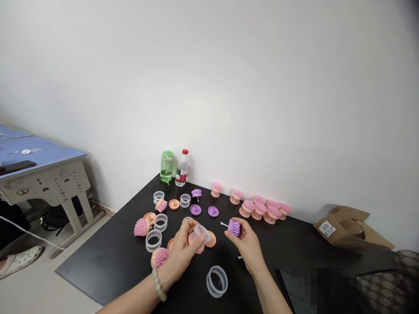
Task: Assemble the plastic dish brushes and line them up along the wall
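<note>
My left hand (185,244), with a bead bracelet at the wrist, grips a translucent ring (202,234) above the black table. In my right hand (246,244) is a purple bristle piece (233,227), its white pin (224,224) pointing left. Behind my left hand, an orange disc (211,239) shows in part. A clear ring (217,281) lies between my forearms near the front. Left of my left hand are a pink brush head (159,257), another pink one (142,227) and clear rings (153,240). Farther back are purple discs (213,211) and a second purple bristle piece (196,192).
Several assembled pink brushes (258,210) stand along the wall side of the black table (121,257). A green bottle (166,166) and a red-capped bottle (182,168) stand at the back corner. A brown paper bag (353,229) lies at the right; a blue desk (42,150) is at the left.
</note>
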Demonstrator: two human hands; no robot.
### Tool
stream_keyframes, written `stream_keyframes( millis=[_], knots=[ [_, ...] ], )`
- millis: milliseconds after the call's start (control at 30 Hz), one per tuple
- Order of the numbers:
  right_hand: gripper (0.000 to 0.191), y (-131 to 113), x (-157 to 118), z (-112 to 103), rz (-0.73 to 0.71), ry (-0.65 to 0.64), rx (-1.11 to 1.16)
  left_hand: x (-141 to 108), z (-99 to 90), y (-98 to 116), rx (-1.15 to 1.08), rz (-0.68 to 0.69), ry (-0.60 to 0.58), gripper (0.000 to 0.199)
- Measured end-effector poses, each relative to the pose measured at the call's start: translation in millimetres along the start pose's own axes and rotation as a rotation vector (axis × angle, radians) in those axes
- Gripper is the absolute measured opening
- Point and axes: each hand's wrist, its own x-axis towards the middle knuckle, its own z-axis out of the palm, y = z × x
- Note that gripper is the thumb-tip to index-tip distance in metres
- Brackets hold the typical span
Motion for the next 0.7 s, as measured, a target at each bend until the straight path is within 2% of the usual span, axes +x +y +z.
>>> stream_keyframes(
  millis=[100, 333, 433, 533, 633, 700],
  knots=[
    [0.04, -3.8, 30.9, 8.8, -0.012, 0.001, -0.206, -1.2, 0.9, 2.5, 0.047, 0.02, 0.0, 0.037],
    [0.03, -8.4, 85.9, 23.8, 0.037, -0.017, -0.39, -0.3, -1.2, -1.4, 0.111, 0.003, 0.017, 0.03],
    [0.029, -3.2, 97.5, 24.7, 0.139, -0.088, -0.422, -1.1, -0.8, -3.6, 0.113, -0.018, -0.013, 0.029],
    [0.026, 1.4, 101.1, 26.0, 0.235, -0.222, -0.392, -3.1, 1.1, -1.5, 0.077, -0.035, -0.067, 0.028],
    [0.027, 4.2, 100.3, 31.9, 0.257, -0.335, -0.366, -5.1, 2.8, 4.7, 0.055, -0.058, -0.102, 0.026],
    [0.027, 5.6, 101.0, 38.5, 0.233, -0.345, -0.382, -5.9, 3.1, 8.3, 0.05, -0.069, -0.111, 0.025]
  ],
)
